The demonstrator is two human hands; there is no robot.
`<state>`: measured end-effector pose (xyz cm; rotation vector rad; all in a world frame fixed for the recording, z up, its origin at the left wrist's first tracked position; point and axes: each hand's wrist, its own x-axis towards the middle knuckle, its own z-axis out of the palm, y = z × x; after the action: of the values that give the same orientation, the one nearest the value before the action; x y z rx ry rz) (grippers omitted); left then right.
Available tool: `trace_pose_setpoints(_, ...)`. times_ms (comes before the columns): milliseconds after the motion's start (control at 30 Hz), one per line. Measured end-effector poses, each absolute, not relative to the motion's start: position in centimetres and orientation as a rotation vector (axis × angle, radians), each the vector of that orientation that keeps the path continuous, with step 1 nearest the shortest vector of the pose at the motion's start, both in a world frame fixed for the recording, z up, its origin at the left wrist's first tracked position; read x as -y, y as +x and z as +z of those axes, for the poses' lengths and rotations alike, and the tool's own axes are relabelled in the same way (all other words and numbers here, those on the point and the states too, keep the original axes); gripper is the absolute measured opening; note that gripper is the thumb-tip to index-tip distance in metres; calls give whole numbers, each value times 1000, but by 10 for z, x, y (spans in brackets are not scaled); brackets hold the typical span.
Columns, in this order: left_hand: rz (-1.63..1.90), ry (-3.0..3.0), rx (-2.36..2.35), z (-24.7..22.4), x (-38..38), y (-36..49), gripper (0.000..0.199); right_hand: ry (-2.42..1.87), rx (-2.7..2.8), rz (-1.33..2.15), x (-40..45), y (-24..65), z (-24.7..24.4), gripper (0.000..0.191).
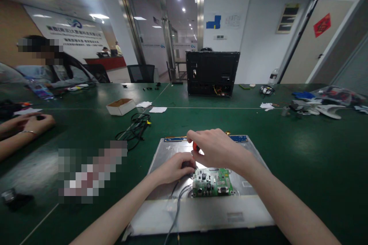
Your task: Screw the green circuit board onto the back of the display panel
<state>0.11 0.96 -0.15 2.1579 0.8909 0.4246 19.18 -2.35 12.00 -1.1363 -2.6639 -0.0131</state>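
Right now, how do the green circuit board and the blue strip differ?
The green circuit board is blocky; the blue strip is narrow. The board sits around the middle of the metal panel; the strip lines its far edge. The board is mostly uncovered; the right hand hides the strip's middle. Both are on the panel.

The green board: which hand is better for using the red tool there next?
Probably the right hand: it holds the red tool near the green board, while the left hand is lower, by that board's corner.
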Motion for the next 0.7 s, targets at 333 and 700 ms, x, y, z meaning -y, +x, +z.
trace_pose_setpoints(333,441,2159,-885,-4,-10,0,3,-1083,2652,-25,22,193,120,13)
trace_pose_setpoints(700,420,2154,-879,-7,-12,0,4,-1120,2675,-16,23,192,121,12)
